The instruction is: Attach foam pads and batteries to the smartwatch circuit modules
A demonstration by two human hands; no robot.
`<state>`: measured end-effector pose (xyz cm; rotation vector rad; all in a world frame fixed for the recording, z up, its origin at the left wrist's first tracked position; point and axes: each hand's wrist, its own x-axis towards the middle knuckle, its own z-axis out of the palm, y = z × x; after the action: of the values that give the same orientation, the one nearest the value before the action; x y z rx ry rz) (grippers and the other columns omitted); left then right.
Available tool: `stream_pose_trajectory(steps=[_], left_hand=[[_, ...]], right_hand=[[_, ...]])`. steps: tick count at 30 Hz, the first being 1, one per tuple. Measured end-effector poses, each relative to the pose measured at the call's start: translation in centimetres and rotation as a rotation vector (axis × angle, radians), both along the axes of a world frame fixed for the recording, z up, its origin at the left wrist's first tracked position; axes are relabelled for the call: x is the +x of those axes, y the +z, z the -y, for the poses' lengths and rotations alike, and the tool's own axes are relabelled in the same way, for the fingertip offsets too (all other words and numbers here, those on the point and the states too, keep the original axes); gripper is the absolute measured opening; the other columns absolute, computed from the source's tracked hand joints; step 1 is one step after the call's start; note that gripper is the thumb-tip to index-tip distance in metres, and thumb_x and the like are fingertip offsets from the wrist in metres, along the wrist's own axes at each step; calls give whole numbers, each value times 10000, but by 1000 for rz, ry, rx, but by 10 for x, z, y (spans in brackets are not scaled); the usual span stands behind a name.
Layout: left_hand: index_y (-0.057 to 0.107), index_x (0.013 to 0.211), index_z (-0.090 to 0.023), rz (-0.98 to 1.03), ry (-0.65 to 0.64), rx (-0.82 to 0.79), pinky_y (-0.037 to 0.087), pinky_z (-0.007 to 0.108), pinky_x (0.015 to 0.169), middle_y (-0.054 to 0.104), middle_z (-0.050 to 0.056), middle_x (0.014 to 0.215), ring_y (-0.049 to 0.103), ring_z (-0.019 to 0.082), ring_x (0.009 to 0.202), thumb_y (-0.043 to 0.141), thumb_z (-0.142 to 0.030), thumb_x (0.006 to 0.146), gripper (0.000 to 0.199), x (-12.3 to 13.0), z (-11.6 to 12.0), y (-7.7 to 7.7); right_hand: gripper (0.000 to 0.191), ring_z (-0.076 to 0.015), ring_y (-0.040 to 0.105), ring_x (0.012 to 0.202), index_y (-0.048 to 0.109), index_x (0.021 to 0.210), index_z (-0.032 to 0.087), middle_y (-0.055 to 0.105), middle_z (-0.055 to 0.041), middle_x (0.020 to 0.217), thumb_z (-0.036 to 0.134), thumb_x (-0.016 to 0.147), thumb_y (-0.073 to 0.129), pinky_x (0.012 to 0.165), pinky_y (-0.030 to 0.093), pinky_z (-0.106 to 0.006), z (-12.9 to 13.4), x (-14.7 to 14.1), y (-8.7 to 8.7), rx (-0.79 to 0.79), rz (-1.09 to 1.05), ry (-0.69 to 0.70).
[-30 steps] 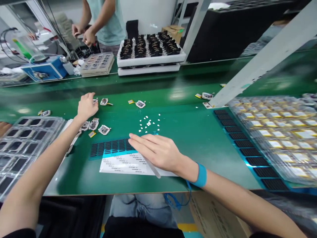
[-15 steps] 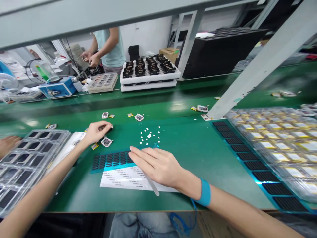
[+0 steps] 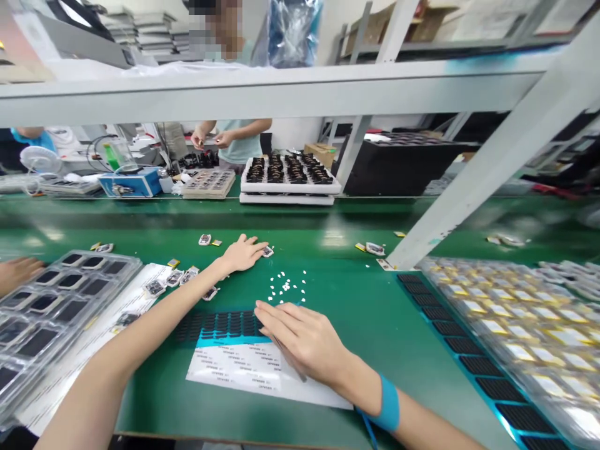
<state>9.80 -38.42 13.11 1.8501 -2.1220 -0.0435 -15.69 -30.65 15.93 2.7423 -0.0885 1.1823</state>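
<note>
My left hand (image 3: 242, 254) lies flat with its fingers apart on the green bench top, just left of a small battery module (image 3: 267, 251). Several similar modules (image 3: 174, 278) lie behind my left wrist. My right hand (image 3: 304, 344) rests over a white label sheet (image 3: 248, 369), with slim metal tweezers (image 3: 291, 357) held under its fingers. The tweezers' tips are hidden. Its fingertips reach a black pad sheet (image 3: 220, 327) with a blue strip. Tiny white bits (image 3: 284, 287) are scattered just ahead of that hand.
A clear tray of black pads (image 3: 60, 300) stands at left, and a tray of flat batteries (image 3: 515, 331) at right. A grey beam (image 3: 262, 94) and diagonal strut (image 3: 469, 181) cross the view. Beyond, a co-worker's hands (image 3: 210, 139) work near a white tray (image 3: 290, 181).
My left hand has moved right and forward, toward the small module. The view has tilted upward, showing more of the far side. My right hand stays in about the same spot.
</note>
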Motion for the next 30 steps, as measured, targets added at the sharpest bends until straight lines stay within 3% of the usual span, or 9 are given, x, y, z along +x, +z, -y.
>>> stream_pose_trajectory(steps=[5, 9, 13, 18, 20, 23, 25, 28, 30], left_hand=[[626, 1199, -144, -233, 21, 12, 542, 477, 941, 636, 104, 1223, 635, 251, 1092, 641, -344, 957, 314, 11, 2, -1], [634, 1151, -139, -507, 65, -30, 564, 432, 877, 656, 90, 1136, 654, 221, 1000, 630, -362, 964, 292, 10, -14, 5], [545, 1042, -152, -848, 13, -32, 576, 382, 815, 702, 73, 964, 708, 198, 859, 534, -445, 999, 296, -13, -63, 15], [441, 1036, -194, -1163, -67, 126, 544, 287, 525, 731, 75, 879, 689, 171, 533, 503, -529, 980, 345, -54, -144, 24], [502, 1042, -170, -1221, -88, 200, 495, 247, 453, 718, 62, 819, 648, 147, 458, 554, -522, 954, 366, -66, -163, 25], [588, 1036, -136, -1272, -101, 259, 468, 204, 472, 679, 19, 711, 606, 103, 449, 624, -424, 928, 310, -75, -175, 25], [620, 1037, -122, -1280, -89, 261, 470, 188, 514, 637, -17, 640, 583, 83, 466, 642, -323, 916, 235, -78, -176, 25], [645, 1066, -109, -1230, -74, 236, 482, 188, 533, 614, -30, 622, 567, 80, 482, 618, -247, 910, 210, -78, -178, 25], [657, 1082, -104, -1175, -75, 220, 487, 195, 517, 622, -22, 638, 557, 82, 471, 585, -253, 926, 227, -78, -179, 26]], right_hand=[[214, -142, 691, 836, 686, 1094, 105, 751, -63, 1129, 208, 1020, 513, 678, 591, -256, 2, 0, 0, 0, 7, 3], [245, -180, 687, 910, 671, 1109, 109, 748, -74, 1127, 241, 1033, 480, 722, 606, -292, 4, -1, 2, 7, 8, -21], [204, -193, 679, 930, 620, 1113, 105, 748, -93, 1053, 160, 1022, 446, 770, 599, -311, 5, -5, 7, 83, 66, -31], [281, -128, 534, 573, 566, 1124, 128, 600, 0, 651, 60, 1007, 320, 514, 448, -241, -3, -9, 8, 97, 74, 105], [276, -122, 500, 550, 558, 1134, 131, 584, 8, 647, 86, 1021, 311, 501, 427, -232, -6, -8, 6, 161, 77, 90], [189, -91, 549, 595, 539, 1163, 131, 683, -21, 816, 189, 1049, 400, 563, 471, -201, -6, -5, 1, 339, 75, 84], [206, -90, 586, 630, 550, 1142, 142, 698, -22, 857, 302, 1054, 455, 594, 483, -203, -3, -4, -4, 331, 38, 61], [178, -89, 601, 633, 576, 1005, 176, 670, 6, 787, 264, 1056, 430, 568, 447, -201, 0, -5, -10, 283, -24, -32], [176, -86, 601, 633, 578, 1028, 177, 661, 11, 780, 259, 1053, 424, 548, 426, -201, -1, -7, -12, 277, -49, -48]])
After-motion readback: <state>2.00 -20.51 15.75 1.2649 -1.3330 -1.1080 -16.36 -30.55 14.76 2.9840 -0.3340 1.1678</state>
